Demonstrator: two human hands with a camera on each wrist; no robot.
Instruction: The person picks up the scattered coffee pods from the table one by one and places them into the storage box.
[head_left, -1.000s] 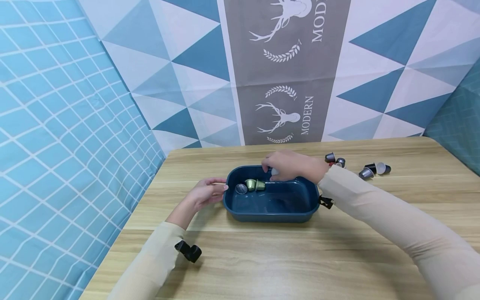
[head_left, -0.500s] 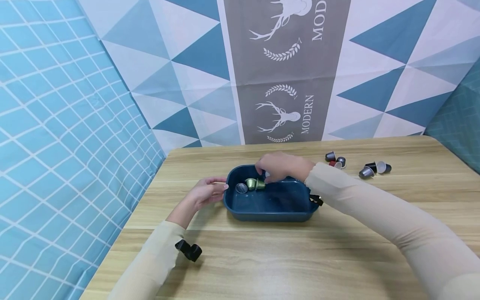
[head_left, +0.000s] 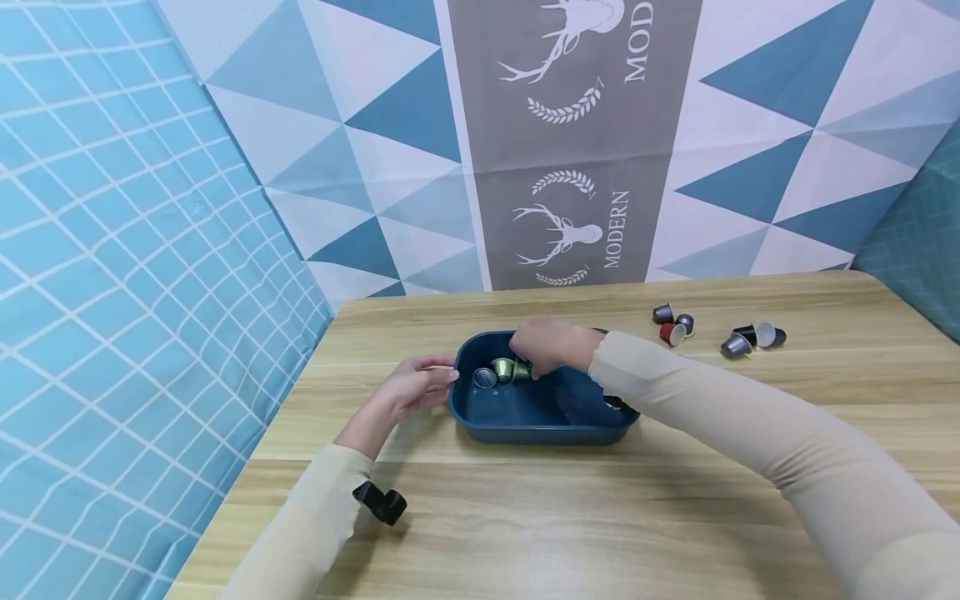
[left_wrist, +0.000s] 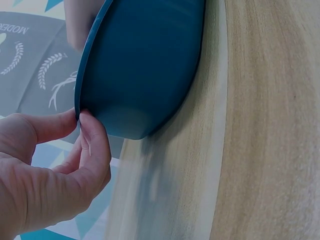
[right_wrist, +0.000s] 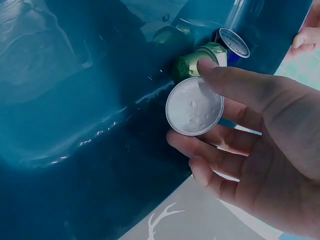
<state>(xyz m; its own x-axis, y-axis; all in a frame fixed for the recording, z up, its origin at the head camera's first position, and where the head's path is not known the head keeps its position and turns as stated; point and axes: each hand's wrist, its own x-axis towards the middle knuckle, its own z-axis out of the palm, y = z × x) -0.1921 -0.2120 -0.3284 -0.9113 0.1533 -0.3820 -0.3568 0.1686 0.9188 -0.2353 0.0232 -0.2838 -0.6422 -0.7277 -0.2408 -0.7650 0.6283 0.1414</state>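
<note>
A dark blue plastic tub (head_left: 547, 434) stands on the wooden table. My left hand (left_wrist: 65, 165) pinches its left rim between thumb and fingers. Inside the tub, over its left half, my right hand (head_left: 551, 346) holds a coffee capsule (right_wrist: 194, 107), its round silver lid turned to the right wrist camera. The body of that capsule is hidden behind the lid and fingers. Right beside it lie two green coffee capsules (right_wrist: 189, 65) and a dark blue coffee capsule (right_wrist: 234, 43) with a silver lid, near the tub's left end.
On the table right of the tub sit more coffee capsules: a red one (head_left: 672, 334) beside dark ones (head_left: 662, 313), and farther right a grey one (head_left: 736, 346) among black ones. A patterned cloth backdrop (head_left: 420, 167) rises behind the table, a blue checked cloth (head_left: 150, 292) at the left.
My right hand has moved left and a little down inside the tub, carrying the capsule toward the green ones. My left hand has stayed at the rim.
</note>
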